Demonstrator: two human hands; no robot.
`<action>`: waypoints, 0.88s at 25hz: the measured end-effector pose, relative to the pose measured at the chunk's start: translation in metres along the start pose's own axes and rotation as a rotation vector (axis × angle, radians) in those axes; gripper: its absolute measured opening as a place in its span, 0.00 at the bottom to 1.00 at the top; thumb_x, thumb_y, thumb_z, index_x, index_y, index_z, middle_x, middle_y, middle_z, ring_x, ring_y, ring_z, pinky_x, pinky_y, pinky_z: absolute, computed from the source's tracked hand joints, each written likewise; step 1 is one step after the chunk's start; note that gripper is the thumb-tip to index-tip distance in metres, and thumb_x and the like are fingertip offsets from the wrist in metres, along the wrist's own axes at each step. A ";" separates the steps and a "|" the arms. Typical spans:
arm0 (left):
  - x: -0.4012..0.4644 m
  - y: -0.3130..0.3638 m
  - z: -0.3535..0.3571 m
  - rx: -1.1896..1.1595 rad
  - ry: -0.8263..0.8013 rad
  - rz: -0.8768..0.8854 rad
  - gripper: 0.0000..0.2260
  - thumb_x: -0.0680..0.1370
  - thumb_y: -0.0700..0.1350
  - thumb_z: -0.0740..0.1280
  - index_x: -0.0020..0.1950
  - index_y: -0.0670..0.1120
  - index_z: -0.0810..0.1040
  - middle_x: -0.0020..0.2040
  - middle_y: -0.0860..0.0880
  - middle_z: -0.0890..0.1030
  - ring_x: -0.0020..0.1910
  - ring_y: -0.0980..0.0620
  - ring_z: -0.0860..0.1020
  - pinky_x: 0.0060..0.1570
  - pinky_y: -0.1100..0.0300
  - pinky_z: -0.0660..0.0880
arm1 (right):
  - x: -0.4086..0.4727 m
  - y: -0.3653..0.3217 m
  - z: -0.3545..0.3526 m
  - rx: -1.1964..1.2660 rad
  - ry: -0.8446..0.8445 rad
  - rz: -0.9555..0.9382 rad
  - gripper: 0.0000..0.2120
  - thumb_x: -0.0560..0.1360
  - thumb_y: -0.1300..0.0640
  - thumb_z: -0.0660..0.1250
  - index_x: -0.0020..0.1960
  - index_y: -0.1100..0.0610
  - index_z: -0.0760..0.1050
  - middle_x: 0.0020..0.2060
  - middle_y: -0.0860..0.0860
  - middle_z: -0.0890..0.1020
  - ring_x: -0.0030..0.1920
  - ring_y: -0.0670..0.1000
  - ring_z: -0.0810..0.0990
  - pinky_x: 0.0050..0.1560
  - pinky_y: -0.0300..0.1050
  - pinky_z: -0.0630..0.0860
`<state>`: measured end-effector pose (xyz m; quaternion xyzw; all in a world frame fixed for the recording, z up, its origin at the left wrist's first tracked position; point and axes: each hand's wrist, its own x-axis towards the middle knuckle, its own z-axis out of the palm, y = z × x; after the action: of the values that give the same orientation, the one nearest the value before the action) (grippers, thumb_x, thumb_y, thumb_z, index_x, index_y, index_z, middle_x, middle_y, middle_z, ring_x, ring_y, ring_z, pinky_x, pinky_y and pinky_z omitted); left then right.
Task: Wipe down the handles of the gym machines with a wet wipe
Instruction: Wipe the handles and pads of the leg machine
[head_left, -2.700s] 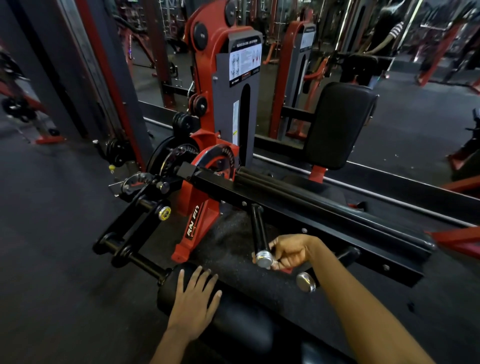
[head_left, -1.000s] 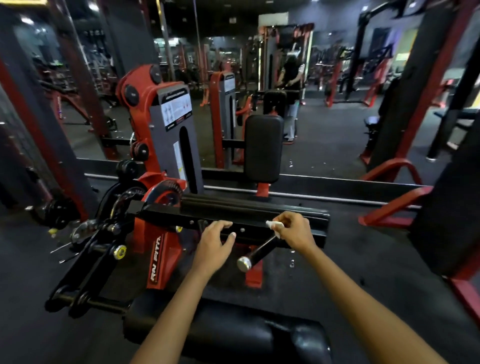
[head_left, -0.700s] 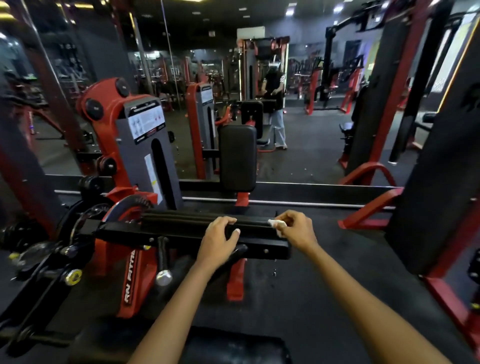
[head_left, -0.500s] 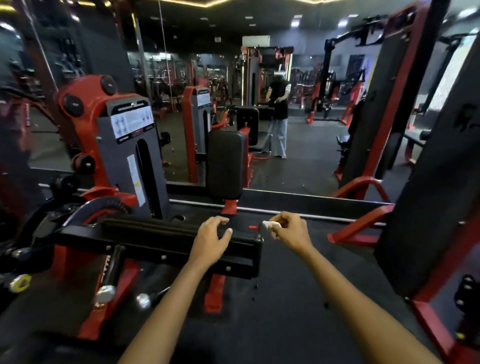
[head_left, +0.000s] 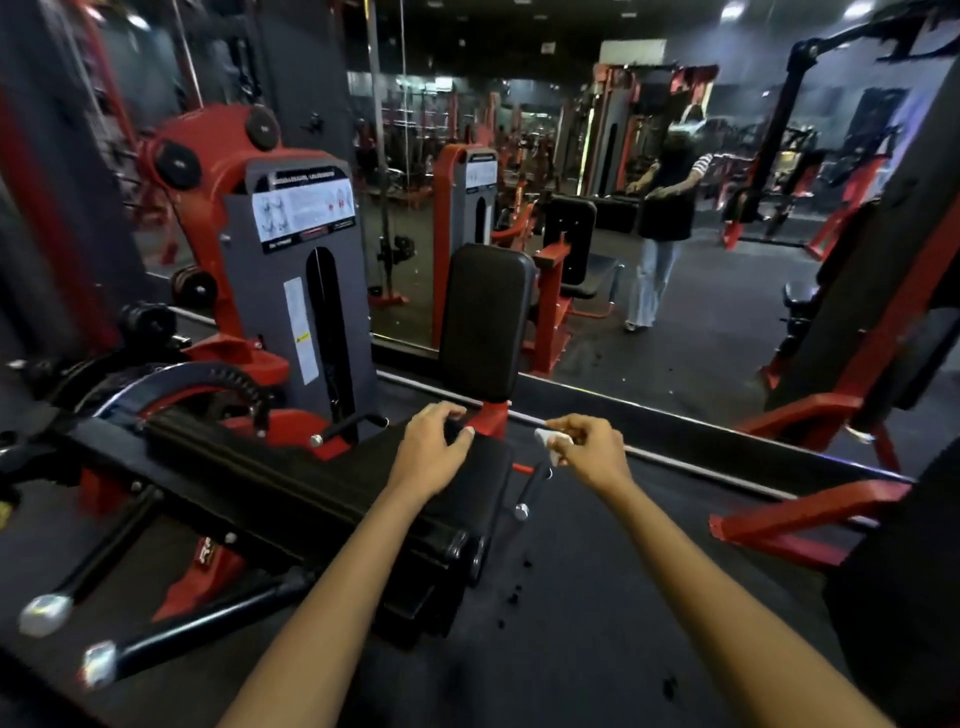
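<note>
My right hand (head_left: 587, 452) pinches a small white wet wipe (head_left: 551, 441) in the air, just right of the machine's black bench (head_left: 332, 488). Below it a short black handle (head_left: 531, 491) with a chrome end cap sticks out from the bench's right side; the wipe is above it, not touching. My left hand (head_left: 431, 452) rests on the far right end of the bench, fingers curled over its top edge. Two longer black handles with chrome caps (head_left: 44, 613) (head_left: 101, 662) lie at the lower left. Another short handle (head_left: 343, 428) shows beyond the bench.
The red and grey weight stack tower (head_left: 296, 270) stands at the left, a black back pad (head_left: 485, 322) straight ahead. A wall mirror behind reflects a person (head_left: 665, 208). Red machine frames (head_left: 800, 519) stand on the dark floor at the right.
The view has swung left-to-right along the machine. My right hand left the handle it was wiping and now hovers beyond the bench's end; my left hand slid to the bench's right end.
</note>
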<state>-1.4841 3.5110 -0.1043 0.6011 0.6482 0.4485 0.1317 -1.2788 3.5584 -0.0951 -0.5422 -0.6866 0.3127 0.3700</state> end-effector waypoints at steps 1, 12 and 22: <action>0.018 -0.004 0.010 0.004 0.006 -0.011 0.12 0.76 0.42 0.67 0.59 0.43 0.77 0.56 0.46 0.78 0.57 0.50 0.75 0.60 0.55 0.71 | 0.022 0.005 0.003 -0.002 -0.022 -0.027 0.06 0.73 0.61 0.69 0.49 0.57 0.81 0.33 0.47 0.82 0.36 0.42 0.79 0.45 0.38 0.77; 0.194 -0.067 0.073 0.094 0.087 -0.236 0.14 0.76 0.43 0.67 0.61 0.42 0.76 0.58 0.46 0.77 0.58 0.49 0.75 0.59 0.56 0.71 | 0.260 0.035 0.064 0.016 -0.253 -0.123 0.06 0.73 0.61 0.70 0.40 0.51 0.80 0.31 0.45 0.81 0.31 0.40 0.78 0.39 0.37 0.76; 0.243 -0.199 0.092 0.228 0.295 -0.612 0.12 0.75 0.39 0.67 0.58 0.39 0.76 0.57 0.43 0.78 0.58 0.46 0.74 0.59 0.62 0.65 | 0.419 0.065 0.220 0.045 -0.600 -0.172 0.01 0.71 0.59 0.72 0.42 0.57 0.82 0.33 0.50 0.83 0.38 0.48 0.81 0.43 0.41 0.76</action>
<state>-1.6090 3.7929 -0.2134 0.3187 0.8562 0.3949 0.0972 -1.4900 3.9750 -0.1955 -0.3572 -0.8013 0.4417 0.1878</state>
